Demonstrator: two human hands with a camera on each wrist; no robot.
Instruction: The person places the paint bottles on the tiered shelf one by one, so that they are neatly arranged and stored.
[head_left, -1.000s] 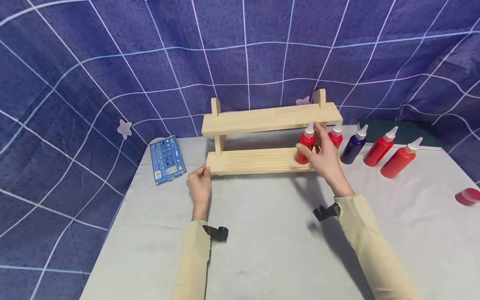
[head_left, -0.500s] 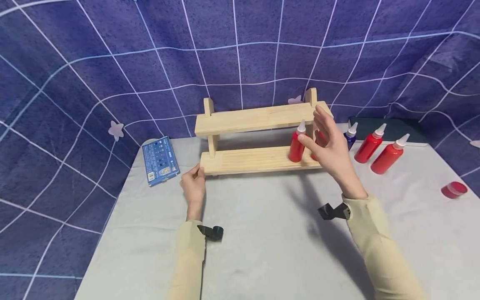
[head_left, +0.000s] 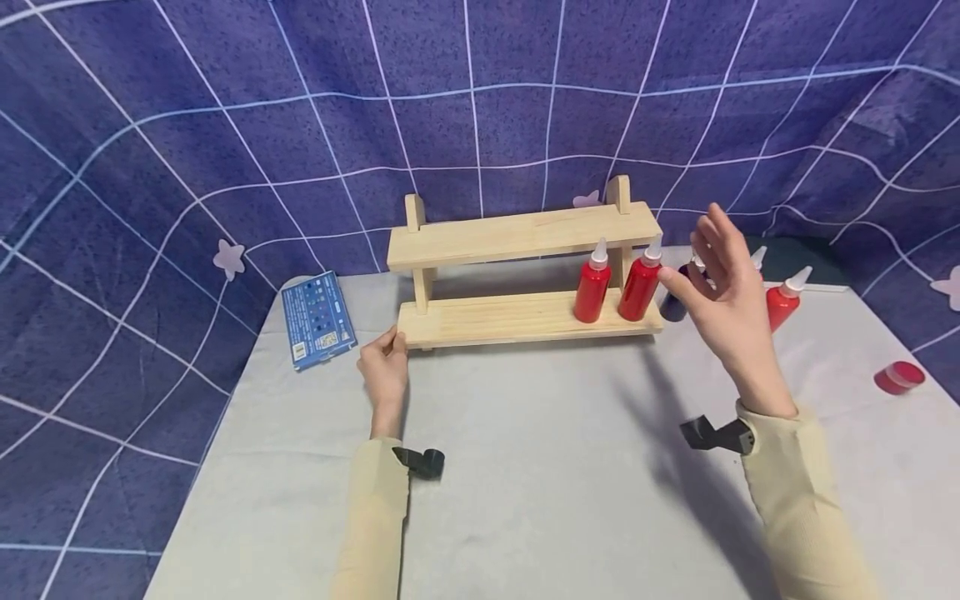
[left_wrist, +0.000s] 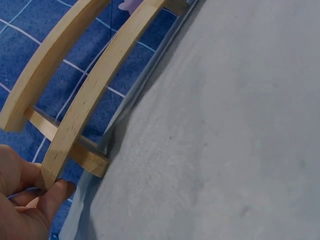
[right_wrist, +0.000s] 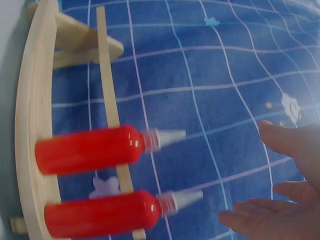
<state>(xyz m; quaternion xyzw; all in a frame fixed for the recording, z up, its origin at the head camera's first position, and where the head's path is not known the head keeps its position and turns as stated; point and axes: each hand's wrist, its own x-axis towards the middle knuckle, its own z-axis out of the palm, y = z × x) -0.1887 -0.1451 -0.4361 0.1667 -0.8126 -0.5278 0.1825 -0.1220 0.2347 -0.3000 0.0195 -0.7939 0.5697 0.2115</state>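
Observation:
A two-tier wooden display rack (head_left: 487,321) stands at the back of the table. My left hand (head_left: 385,371) pinches the left end of its lower board between thumb and fingers, as the left wrist view of that hand (left_wrist: 27,200) confirms. Two red squeeze bottles with white nozzle caps stand upright at the lower board's right end, an inner one (head_left: 592,293) and an outer one (head_left: 639,290). Just right of them my right hand (head_left: 731,308) hovers, fingers spread and holding nothing. Behind it, partly hidden, are a dark blue bottle (head_left: 672,307) and further red bottles (head_left: 782,308).
A blue printed box (head_left: 318,321) lies left of the rack. Toward the right edge is a small red jar (head_left: 899,377). A dark green flat object (head_left: 810,257) lies behind the bottles. A blue gridded cloth (head_left: 517,108) hangs behind the table.
My right hand has let go of the inner red bottle on the lower board and moved right, fingers spreading. My left hand stays on the rack's end.

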